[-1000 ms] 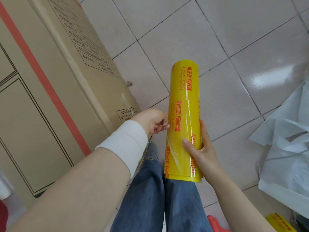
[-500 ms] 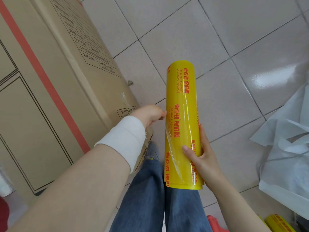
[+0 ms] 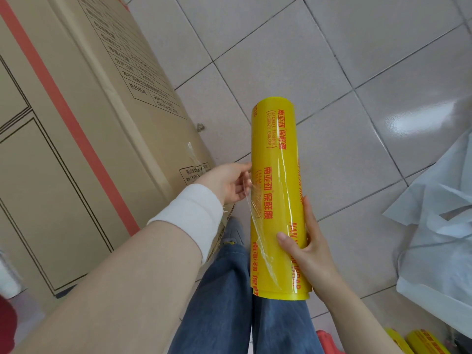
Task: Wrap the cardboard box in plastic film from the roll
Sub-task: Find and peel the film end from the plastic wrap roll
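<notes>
Plastic film [image 3: 251, 210] showed as a thin clear flap lifting off the left side of the yellow roll [image 3: 277, 159]; the roll was held upright over the person's jeans [image 3: 224, 302], just to the right of the cardboard box [image 3: 76, 129], which stood on the tiled floor [image 3: 332, 60] and filled the left of the view; the box carried no wrap apart from a short strip of clear tape [image 3: 191, 153] near its corner, so the wrapping looked not yet begun.

The right hand [image 3: 310, 251] gripped the roll low down, thumb across the front and fingers curled round the back; the left hand [image 3: 224, 182] reached to the flap with fingers loosely bent, the flap lying against the fingertips; whether it was actually pinched could not be told.

By its look the film would be almost weightless, limp and clingy; pulled by one narrow corner it would likely rope up or tear, so a broad hold along the free edge seemed wiser. The roll looked stiff and glossy, likely to slip in one palm; a hold near its ends would let it turn and pay out. The box seemed rigid and bulky; its corners might snag the film.

White bags [image 3: 439, 226] lay at the right; more yellow rolls [image 3: 421, 342] lay near the bottom edge.
</notes>
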`<state>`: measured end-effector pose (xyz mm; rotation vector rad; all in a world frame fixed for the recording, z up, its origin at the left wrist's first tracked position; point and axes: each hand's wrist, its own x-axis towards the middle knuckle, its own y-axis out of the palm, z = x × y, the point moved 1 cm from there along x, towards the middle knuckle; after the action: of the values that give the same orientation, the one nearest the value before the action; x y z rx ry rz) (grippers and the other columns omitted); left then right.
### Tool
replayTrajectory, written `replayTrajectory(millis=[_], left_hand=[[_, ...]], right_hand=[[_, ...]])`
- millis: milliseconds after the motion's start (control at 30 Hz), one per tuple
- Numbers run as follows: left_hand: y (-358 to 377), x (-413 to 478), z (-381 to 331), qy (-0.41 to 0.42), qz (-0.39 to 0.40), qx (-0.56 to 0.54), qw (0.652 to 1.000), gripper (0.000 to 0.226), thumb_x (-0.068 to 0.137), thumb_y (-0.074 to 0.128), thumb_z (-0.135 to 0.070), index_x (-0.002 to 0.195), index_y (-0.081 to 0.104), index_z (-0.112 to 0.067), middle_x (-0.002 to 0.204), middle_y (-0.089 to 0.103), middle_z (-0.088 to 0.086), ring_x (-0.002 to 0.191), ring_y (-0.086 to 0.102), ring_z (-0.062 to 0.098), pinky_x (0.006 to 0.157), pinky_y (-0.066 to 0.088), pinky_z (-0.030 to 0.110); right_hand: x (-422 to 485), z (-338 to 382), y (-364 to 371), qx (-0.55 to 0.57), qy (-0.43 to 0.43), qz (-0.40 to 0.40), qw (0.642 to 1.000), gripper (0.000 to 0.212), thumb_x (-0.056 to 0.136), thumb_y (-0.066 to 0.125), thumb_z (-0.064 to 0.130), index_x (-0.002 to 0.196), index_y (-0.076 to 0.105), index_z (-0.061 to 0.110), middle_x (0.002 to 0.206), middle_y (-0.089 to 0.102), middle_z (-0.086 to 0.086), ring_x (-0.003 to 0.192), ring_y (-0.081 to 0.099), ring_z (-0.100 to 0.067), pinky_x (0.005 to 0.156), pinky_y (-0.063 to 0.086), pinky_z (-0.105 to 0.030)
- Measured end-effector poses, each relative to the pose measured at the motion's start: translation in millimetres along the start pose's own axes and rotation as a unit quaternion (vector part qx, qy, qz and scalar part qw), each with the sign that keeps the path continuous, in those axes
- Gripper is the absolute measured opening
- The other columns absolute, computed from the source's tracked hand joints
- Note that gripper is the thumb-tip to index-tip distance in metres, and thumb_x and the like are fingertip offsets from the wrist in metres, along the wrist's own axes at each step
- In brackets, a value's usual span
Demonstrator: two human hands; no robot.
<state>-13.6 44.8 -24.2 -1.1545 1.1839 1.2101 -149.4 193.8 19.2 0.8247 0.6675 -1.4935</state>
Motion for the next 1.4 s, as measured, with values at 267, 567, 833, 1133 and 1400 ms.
replayTrajectory(millis=[267, 567, 833, 1133, 1400], left_hand=[[-3.2, 6.1, -15.8, 0.022, 0.002, -0.104, 0.994, 0.017, 0.096, 0.038, 0.000, 0.083, 0.048, 0.001, 0.076, 0.050, 0.010, 0.064, 0.047, 0.012, 0.056, 0.048, 0.022], [-8.7, 7.5, -28.3, 0.045, -0.006, -0.005, 0.999, 0.025, 0.095, 0.050, -0.026, 0.072, 0.051, -0.015, 0.044, 0.041, -0.006, 0.043, 0.039, 0.005, 0.036, 0.038, 0.012], [-11.6, 12.3, -34.0, 0.007, 0.037, -0.053, 0.998, 0.009, 0.093, 0.049, -0.008, 0.086, 0.052, -0.003, 0.078, 0.050, 0.006, 0.063, 0.044, 0.009, 0.044, 0.047, 0.013], [-3.5, 12.9, -26.2, -0.059, 0.069, -0.006, 0.996, 0.012, 0.087, 0.060, -0.014, 0.084, 0.053, -0.004, 0.082, 0.051, 0.007, 0.074, 0.053, 0.014, 0.052, 0.055, 0.023], [16.2, 8.1, -18.7, -0.011, 0.054, 0.086, 0.995, 0.016, 0.093, 0.049, -0.007, 0.077, 0.050, -0.006, 0.074, 0.049, 0.004, 0.068, 0.049, 0.011, 0.057, 0.052, 0.021]], right_hand=[[2.7, 0.9, -0.1, -0.015, 0.002, 0.010, 1.000, 0.095, 0.050, 0.069, 0.072, 0.123, 0.007, 0.067, 0.133, 0.042, 0.016, 0.105, 0.056, -0.002, 0.062, 0.051, -0.007], [8.2, 0.9, -2.5, -0.020, -0.013, 0.038, 0.999, 0.113, 0.035, 0.064, 0.087, 0.130, 0.007, 0.065, 0.139, 0.040, 0.015, 0.112, 0.057, -0.007, 0.070, 0.054, -0.012], [11.2, 0.3, -4.4, -0.024, 0.003, 0.037, 0.999, 0.093, 0.056, 0.069, 0.064, 0.125, 0.007, 0.067, 0.134, 0.043, 0.018, 0.107, 0.058, -0.004, 0.068, 0.054, -0.013], [7.5, -1.9, -15.5, -0.001, 0.028, 0.027, 0.999, 0.106, 0.036, 0.070, 0.081, 0.124, 0.010, 0.068, 0.129, 0.045, 0.022, 0.106, 0.060, -0.007, 0.067, 0.056, -0.015], [7.1, -2.8, -19.7, 0.014, 0.051, -0.001, 0.999, 0.084, 0.073, 0.070, 0.045, 0.130, 0.009, 0.058, 0.118, 0.045, 0.026, 0.099, 0.059, -0.003, 0.060, 0.053, -0.012]])
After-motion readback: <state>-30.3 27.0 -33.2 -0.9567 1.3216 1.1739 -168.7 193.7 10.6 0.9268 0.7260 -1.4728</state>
